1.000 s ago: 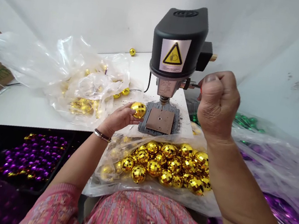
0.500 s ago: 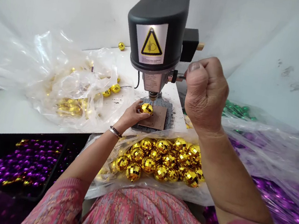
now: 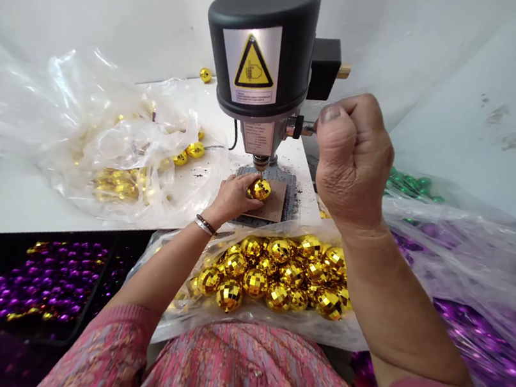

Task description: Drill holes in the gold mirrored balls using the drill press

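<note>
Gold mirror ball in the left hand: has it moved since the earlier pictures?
Yes: the gold mirror ball has moved rightward from beside the drill press's brown plate to above it, just under the chuck.

Bright, even light — glare on gold baubles (image 3: 254, 283) — edges bowed.

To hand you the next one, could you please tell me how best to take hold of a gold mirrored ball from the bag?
Probably pinch the nearest gold mirrored ball around its middle, coming from above on the near side: it is round, and it sits at the pile's edge with nothing on top.
</note>
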Demonstrator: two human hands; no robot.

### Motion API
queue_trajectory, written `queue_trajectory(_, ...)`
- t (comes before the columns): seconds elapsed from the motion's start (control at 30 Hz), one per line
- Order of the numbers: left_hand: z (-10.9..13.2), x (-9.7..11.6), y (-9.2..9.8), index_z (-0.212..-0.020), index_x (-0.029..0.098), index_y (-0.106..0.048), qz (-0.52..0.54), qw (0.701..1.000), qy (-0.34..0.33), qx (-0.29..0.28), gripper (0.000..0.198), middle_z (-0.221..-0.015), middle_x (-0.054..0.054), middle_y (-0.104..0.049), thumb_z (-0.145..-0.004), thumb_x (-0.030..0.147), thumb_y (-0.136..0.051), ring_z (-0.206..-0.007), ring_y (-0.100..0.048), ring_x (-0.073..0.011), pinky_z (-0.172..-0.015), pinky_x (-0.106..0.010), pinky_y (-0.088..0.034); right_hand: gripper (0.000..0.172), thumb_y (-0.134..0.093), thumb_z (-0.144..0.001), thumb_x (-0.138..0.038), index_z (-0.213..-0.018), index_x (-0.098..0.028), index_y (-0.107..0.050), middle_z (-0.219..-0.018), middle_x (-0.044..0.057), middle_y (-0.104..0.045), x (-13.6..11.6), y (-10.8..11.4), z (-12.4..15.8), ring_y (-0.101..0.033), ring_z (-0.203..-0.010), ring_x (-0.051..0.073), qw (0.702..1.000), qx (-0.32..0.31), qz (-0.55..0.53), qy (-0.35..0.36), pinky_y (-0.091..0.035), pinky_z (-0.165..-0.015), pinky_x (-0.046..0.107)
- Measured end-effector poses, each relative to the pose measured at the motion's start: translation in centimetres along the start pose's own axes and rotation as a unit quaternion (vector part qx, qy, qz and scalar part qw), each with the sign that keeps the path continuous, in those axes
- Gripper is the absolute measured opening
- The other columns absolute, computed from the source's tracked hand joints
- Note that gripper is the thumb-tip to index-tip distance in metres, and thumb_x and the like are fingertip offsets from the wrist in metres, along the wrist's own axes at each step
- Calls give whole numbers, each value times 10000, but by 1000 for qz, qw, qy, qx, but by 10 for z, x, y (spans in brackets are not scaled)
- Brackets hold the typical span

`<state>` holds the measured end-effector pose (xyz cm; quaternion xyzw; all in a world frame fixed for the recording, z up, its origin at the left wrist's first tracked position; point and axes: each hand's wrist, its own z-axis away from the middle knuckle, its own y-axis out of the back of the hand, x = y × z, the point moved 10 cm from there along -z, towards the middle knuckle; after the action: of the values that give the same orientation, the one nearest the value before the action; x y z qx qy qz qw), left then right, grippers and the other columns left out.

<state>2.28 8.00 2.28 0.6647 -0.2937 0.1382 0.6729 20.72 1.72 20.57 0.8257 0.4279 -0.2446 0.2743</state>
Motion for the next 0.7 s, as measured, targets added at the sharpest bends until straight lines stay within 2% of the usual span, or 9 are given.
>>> queue_trajectory(0.17,1,-5,-14,-1340,177,-655,124,991,19,-38,682,-1158,-56,-761,-677,205,-815,-1076,-672,-252,-1008,-370,-508,390,-409,-984,-570,-771,-255,-490,-677,10,-560,2,1,0,-480,-619,118,1000,-7,26,-5,-484,-635,301)
queue_trajectory(0.27,1,-8,-19,-1324,181,-665,173,984,22,-35,659,-1087,-12,-767,-679,214,-800,-1029,-670,-212,-966,-319,-518,314,-465,-970,-489,-767,-253,-500,-697,9,-580,0,2,4,-480,-632,120,999,-15,31,-2,-485,-644,298)
queue_trajectory(0.5,1,-13,-19,-1321,209,-691,183,983,24,-5,706,-1027,-14,-778,-629,209,-831,-939,-672,-207,-899,-314,-539,203,-470,-934,-314,-758,-217,-506,-625,-29,-495,-3,1,24,-421,-585,80,999,-17,42,30,-462,-670,264)
queue_trajectory(0.7,1,-18,-23,-1380,212,-656,168,985,28,-15,745,-1035,-13,-771,-655,244,-824,-935,-669,-202,-883,-312,-529,183,-462,-936,-299,-776,-224,-510,-653,-18,-495,0,-1,32,-452,-609,94,998,-6,39,51,-449,-669,274)
